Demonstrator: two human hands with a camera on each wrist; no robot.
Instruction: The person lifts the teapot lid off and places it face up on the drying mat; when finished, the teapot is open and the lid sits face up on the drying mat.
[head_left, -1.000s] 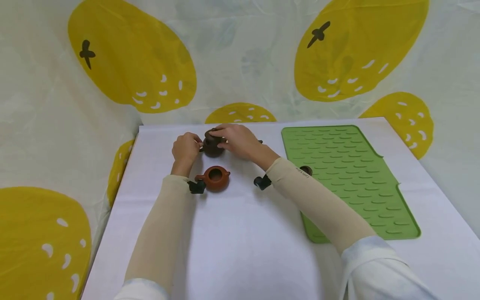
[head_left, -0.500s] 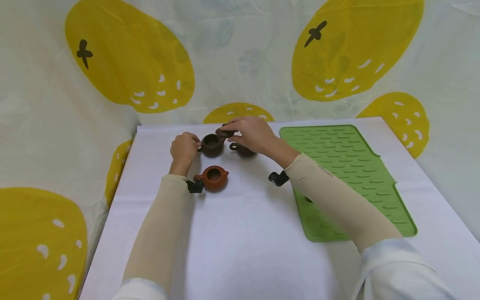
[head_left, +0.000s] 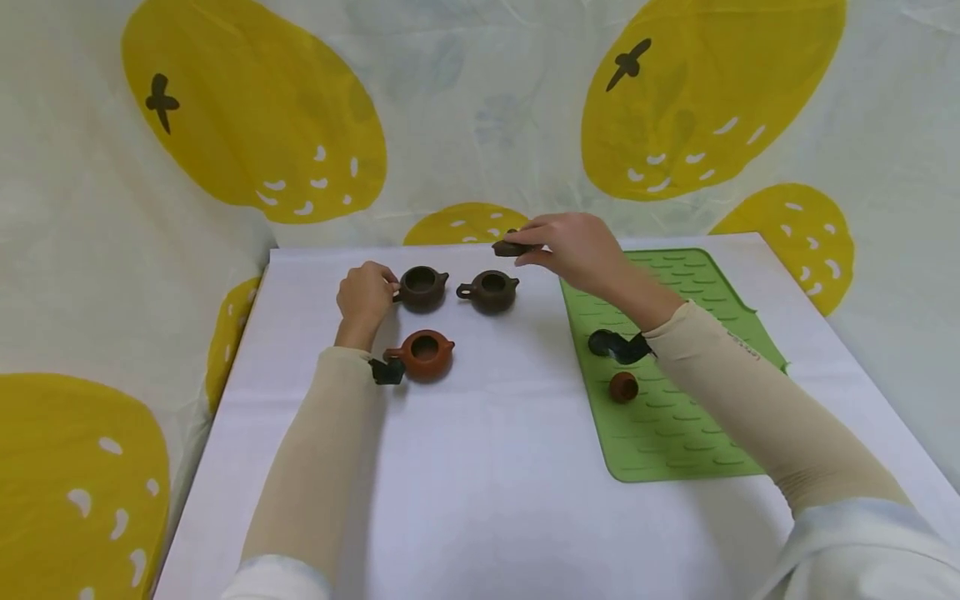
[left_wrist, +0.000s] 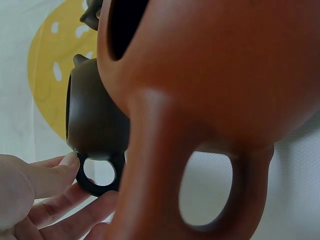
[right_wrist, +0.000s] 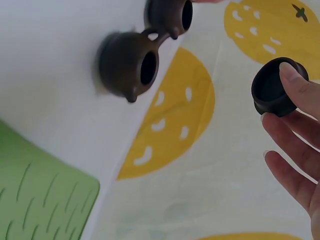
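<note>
Lid [head_left: 510, 247] is hanging pinched in my right fingertips [head_left: 534, 240], risking slipping; my left hand [head_left: 366, 293] is gripping the pot [head_left: 422, 288] handle

Soft, even, bright light fills the head view, with no glare; the white paper-covered surface [head_left: 480, 467] shows only faint shadows under the arms and beside the small clay teapots. The head view is sharp. In the left wrist view the orange-brown clay teapot [left_wrist: 210, 100] looms very near and blurred. The right wrist view is slightly soft, and the dark round lid [right_wrist: 275, 90] is blurred.
</note>
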